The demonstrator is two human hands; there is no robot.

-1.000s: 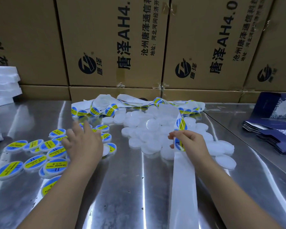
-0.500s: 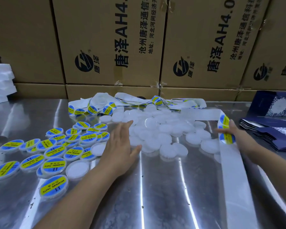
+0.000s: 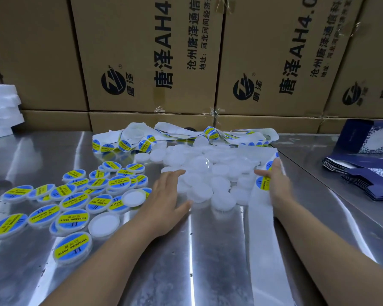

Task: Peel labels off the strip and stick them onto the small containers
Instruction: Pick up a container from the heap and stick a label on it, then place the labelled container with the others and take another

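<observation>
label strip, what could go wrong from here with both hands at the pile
1. The right hand grips the label strip, which runs along the edge of the heap of blank containers; pulling it could drag some out of place.
2. The left hand lies flat against that heap and might scatter it.
3. Two stray blanks sit among the labelled containers and could be missed.

Both the left hand [image 3: 166, 196] and right hand [image 3: 277, 181] are bare, forearms [image 3: 111, 250] uncovered.
</observation>
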